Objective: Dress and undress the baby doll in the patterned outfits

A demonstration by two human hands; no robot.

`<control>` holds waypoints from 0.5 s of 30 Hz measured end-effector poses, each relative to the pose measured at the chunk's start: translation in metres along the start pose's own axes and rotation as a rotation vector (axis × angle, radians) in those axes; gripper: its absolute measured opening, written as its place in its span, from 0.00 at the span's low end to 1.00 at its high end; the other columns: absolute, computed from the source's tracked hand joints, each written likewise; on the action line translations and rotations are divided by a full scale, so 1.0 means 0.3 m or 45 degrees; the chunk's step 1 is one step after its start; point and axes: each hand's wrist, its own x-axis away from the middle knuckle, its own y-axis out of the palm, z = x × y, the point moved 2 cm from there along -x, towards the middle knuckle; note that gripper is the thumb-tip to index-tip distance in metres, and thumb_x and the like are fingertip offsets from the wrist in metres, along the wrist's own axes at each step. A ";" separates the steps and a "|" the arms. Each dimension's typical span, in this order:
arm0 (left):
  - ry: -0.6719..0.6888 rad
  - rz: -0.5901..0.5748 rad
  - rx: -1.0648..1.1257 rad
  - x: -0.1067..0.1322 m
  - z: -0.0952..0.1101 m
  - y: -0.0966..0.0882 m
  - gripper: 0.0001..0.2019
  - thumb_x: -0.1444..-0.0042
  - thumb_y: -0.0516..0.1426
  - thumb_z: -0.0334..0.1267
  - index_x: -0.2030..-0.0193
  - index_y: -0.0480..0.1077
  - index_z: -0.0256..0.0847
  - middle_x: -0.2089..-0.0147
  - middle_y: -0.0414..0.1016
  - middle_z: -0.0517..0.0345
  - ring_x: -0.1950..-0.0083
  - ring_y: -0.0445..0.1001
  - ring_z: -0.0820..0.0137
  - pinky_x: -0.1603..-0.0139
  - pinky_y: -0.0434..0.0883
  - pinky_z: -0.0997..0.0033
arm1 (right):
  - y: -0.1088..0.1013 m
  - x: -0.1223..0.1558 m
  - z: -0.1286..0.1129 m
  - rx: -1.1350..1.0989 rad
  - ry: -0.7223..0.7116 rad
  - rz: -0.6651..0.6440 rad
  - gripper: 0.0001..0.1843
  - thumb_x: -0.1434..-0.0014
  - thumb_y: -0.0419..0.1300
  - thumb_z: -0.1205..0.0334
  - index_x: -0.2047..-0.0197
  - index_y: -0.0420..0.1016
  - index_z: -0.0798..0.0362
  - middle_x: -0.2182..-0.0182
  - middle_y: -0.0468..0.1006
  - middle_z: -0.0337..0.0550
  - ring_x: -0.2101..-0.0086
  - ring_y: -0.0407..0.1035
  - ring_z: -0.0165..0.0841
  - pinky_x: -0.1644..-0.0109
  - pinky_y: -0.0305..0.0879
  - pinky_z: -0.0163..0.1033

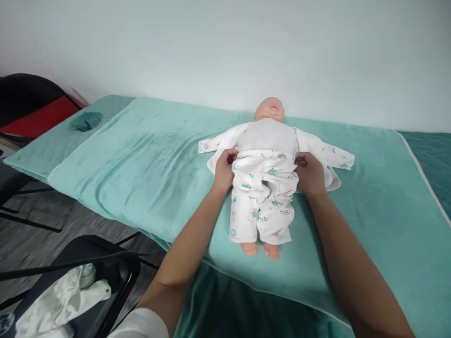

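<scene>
A baby doll point(269, 111) lies on its back with its head toward the wall and its bare feet toward me. White patterned pants point(264, 188) cover its legs up to the belly. A white top point(243, 134) is on its arms, its front panels spread open to the sides. My left hand point(225, 169) pinches the pants' waistband at the left edge. At the right edge, my right hand point(310, 173) grips the same waistband, fingers closed. Both hands rest close against the doll's sides.
A green cover point(141, 155) spreads over the long table, which has a face hole point(86, 121) at its left end. A black chair point(120, 263) at lower left bears white cloth point(66, 300). Another chair point(35, 103) with red stands far left. The pale wall point(225, 51) runs behind.
</scene>
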 end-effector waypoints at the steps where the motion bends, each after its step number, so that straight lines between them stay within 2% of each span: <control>1: -0.014 -0.005 0.021 0.000 0.000 0.001 0.12 0.55 0.63 0.36 0.61 0.72 0.43 0.64 0.73 0.64 0.62 0.68 0.73 0.56 0.66 0.72 | 0.002 -0.002 0.002 -0.042 0.022 -0.003 0.11 0.55 0.62 0.66 0.64 0.74 0.50 0.67 0.80 0.41 0.65 0.74 0.37 0.56 0.71 0.43; 4: -0.046 -0.012 0.112 0.001 0.004 0.002 0.13 0.56 0.62 0.33 0.61 0.72 0.43 0.64 0.73 0.63 0.62 0.68 0.73 0.57 0.66 0.72 | 0.002 -0.005 0.004 -0.108 -0.001 0.022 0.13 0.55 0.64 0.65 0.63 0.72 0.49 0.67 0.78 0.40 0.64 0.74 0.36 0.57 0.72 0.43; 9: -0.023 -0.010 0.129 0.004 0.022 0.001 0.09 0.49 0.62 0.36 0.60 0.74 0.43 0.61 0.75 0.60 0.59 0.71 0.71 0.53 0.68 0.70 | -0.011 0.025 -0.029 -0.074 -0.277 0.139 0.08 0.45 0.64 0.59 0.61 0.73 0.47 0.61 0.77 0.43 0.58 0.74 0.37 0.52 0.74 0.46; 12: 0.047 -0.039 0.001 0.009 0.036 0.001 0.09 0.45 0.62 0.42 0.58 0.75 0.45 0.56 0.75 0.58 0.53 0.72 0.68 0.48 0.69 0.68 | -0.013 0.050 -0.062 -0.041 -0.477 0.023 0.06 0.39 0.62 0.55 0.60 0.74 0.47 0.59 0.76 0.43 0.55 0.72 0.38 0.49 0.73 0.46; 15: 0.190 -0.067 -0.134 0.014 0.048 -0.001 0.10 0.45 0.64 0.42 0.57 0.75 0.46 0.48 0.72 0.56 0.47 0.71 0.65 0.45 0.69 0.66 | -0.018 0.059 -0.076 -0.024 -0.557 -0.159 0.08 0.39 0.64 0.53 0.58 0.74 0.45 0.56 0.73 0.43 0.53 0.71 0.38 0.45 0.72 0.46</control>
